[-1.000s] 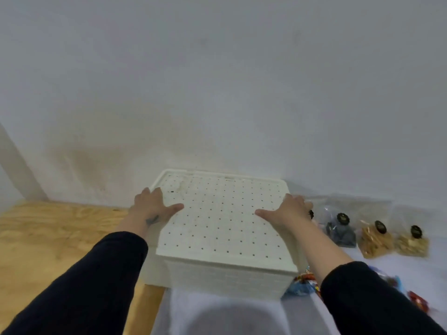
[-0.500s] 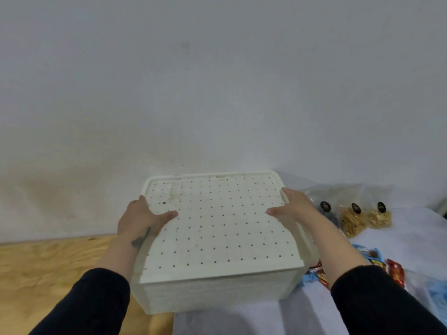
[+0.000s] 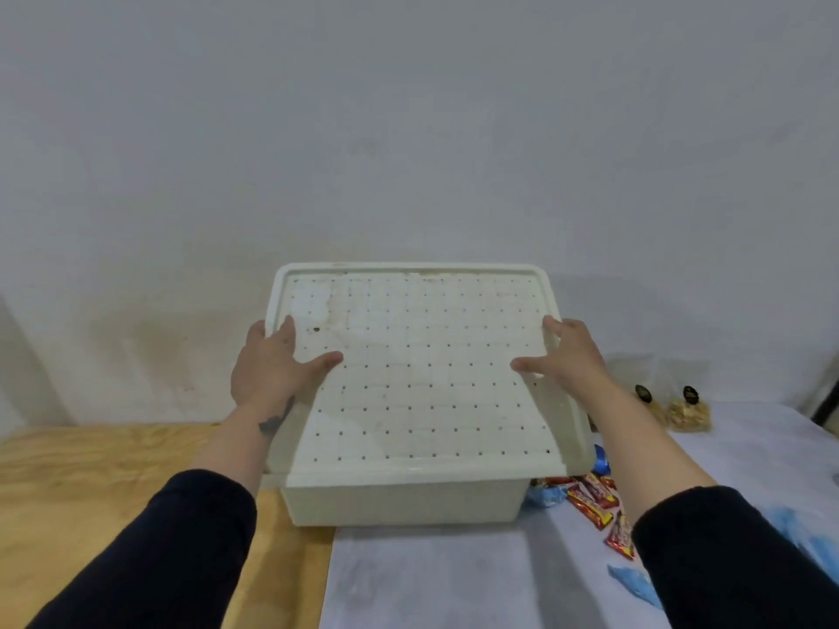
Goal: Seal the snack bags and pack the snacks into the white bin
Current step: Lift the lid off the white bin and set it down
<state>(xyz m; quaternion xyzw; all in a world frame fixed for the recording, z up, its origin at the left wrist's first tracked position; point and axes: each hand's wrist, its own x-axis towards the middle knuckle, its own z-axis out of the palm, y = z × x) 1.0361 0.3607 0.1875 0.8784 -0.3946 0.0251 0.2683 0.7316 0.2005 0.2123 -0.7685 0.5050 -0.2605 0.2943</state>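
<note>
The white bin (image 3: 399,506) stands against the wall where the wooden top meets the grey cloth. Its perforated white lid (image 3: 417,379) lies over it, tilted, with the front edge overhanging the bin's front wall. My left hand (image 3: 272,370) grips the lid's left edge, thumb on top. My right hand (image 3: 567,356) grips the right edge the same way. Clear snack bags (image 3: 685,410) with black round labels stand at the right by the wall. Red candy bars (image 3: 594,497) lie beside the bin's right front corner.
Blue wrappers (image 3: 631,583) lie on the grey cloth (image 3: 454,578) near my right sleeve. The wooden tabletop (image 3: 91,483) stretches to the left. A plain wall rises directly behind the bin. A dark edge (image 3: 826,401) shows at the far right.
Both hands have stayed on the lid's sides. The lid now sits tilted with its front edge out over the bin's front wall. My view has dropped and shifted left.
</note>
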